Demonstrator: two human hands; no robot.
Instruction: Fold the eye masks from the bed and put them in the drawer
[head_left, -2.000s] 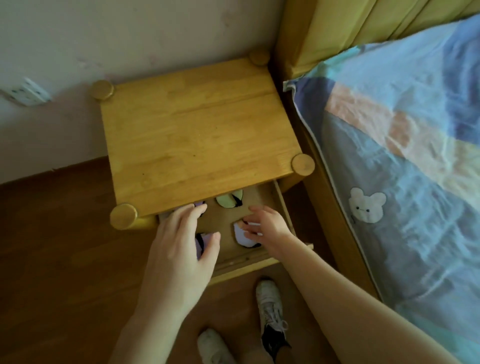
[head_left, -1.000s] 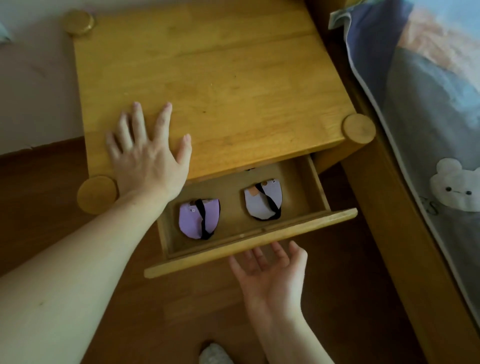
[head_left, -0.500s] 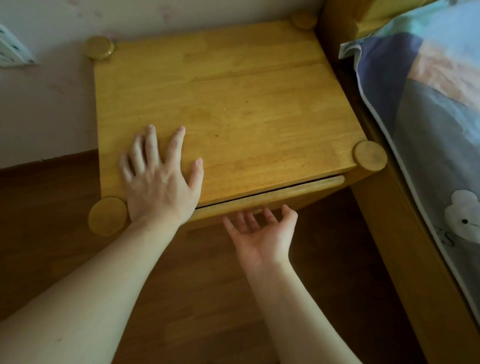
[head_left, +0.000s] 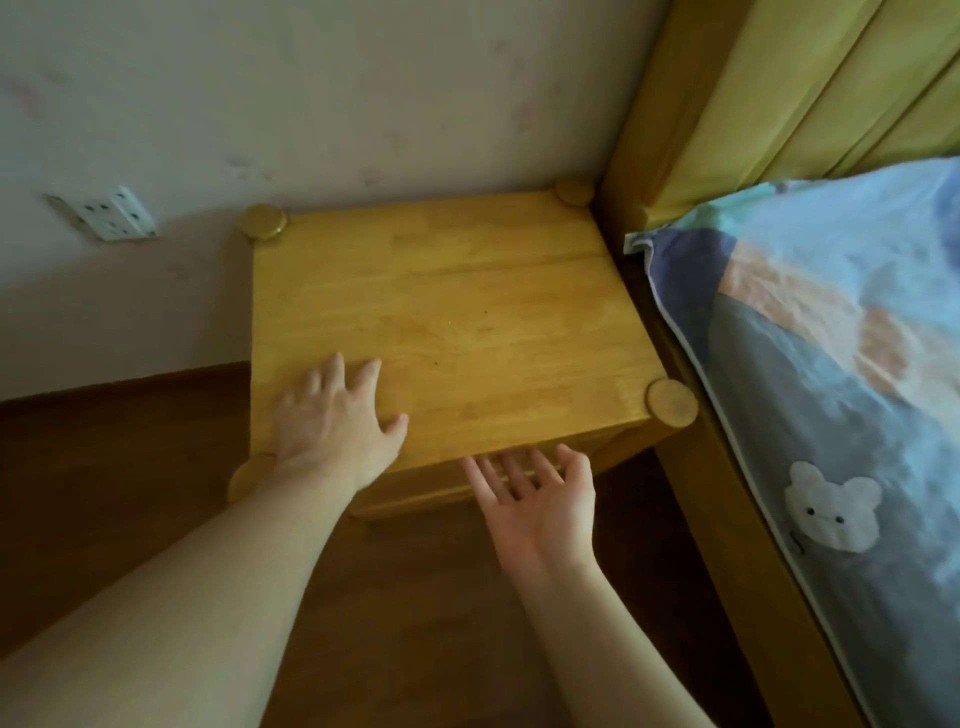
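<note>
A wooden bedside cabinet (head_left: 447, 322) is seen from above, set in a corner between a pale wall and a bed (head_left: 831, 364). The left hand (head_left: 332, 421) is laid flat, palm down, on the cabinet's top surface near its front left corner, the grip spread and nothing held. The right hand (head_left: 540, 499) is turned palm up in front of the drawer (head_left: 441, 488), its fingertips (head_left: 480, 467) at the drawer's upper edge just under the overhanging top; the grip is spread and empty. The drawer front is shown flush with the cabinet, fully pushed in. The eye masks cannot be seen; no view into the drawer is given. A patterned blue, peach and grey bedsheet (head_left: 810, 332) bearing a white bear motif (head_left: 831, 506) is spread over the bed at right, beside a yellow padded headboard (head_left: 810, 88). A white wall socket (head_left: 111, 215) is fixed to the wall at left, above a dark wooden floor (head_left: 130, 467).
</note>
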